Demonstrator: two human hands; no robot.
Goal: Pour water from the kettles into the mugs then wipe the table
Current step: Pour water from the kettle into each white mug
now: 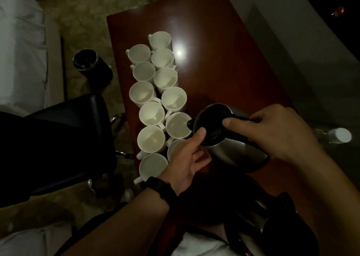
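A steel kettle (229, 152) with a black lid is tilted left, its spout over a white mug (178, 125) in the right-hand row. My right hand (272, 133) grips the kettle's black handle. My left hand (190, 158) touches the kettle's lid and side, thumb on the lid, and partly hides another mug. Several white mugs (152, 113) stand in two rows along the left side of the reddish-brown table (224, 51). A second kettle (272, 226) stands at the near right, dim and partly cut off.
A black chair (64, 139) sits just left of the table. A dark bin (91, 67) stands on the carpet beyond it. A plastic bottle with a white cap (339, 136) lies at the right edge. White fabric (204, 246) shows at the bottom edge.
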